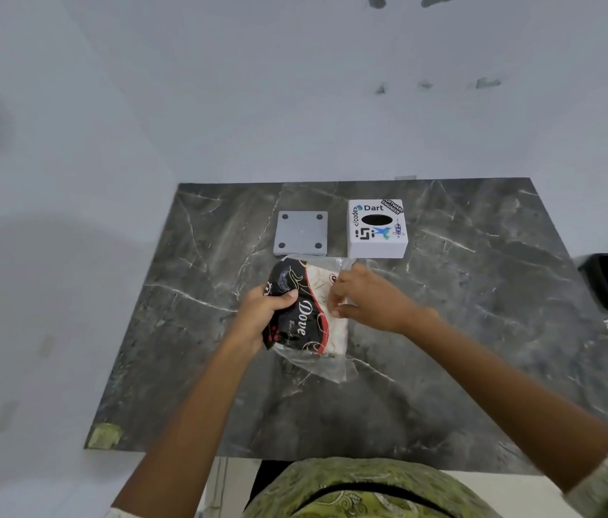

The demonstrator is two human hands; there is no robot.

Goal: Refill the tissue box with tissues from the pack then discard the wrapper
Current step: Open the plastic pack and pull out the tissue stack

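Head view: I see the dark marble table (463, 330), then the tissue pack (313, 312) above its middle, long axis running near to far. My left hand (265, 315) grips its dark side; my right hand (366, 297) pinches the wrapper. Beyond stand the tissue box (377, 244), oval slot up, and a grey plate (300, 233).

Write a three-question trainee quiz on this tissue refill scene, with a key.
1. True or false: the left hand grips the black-and-white printed tissue pack.
2. Which lies left of the white stickered tissue box? A) grey square plate with four holes B) scissors C) a cup
3. Fill in: the right hand pinches the pack's clear plastic ____.

Key: 1 true; 2 A; 3 wrapper.
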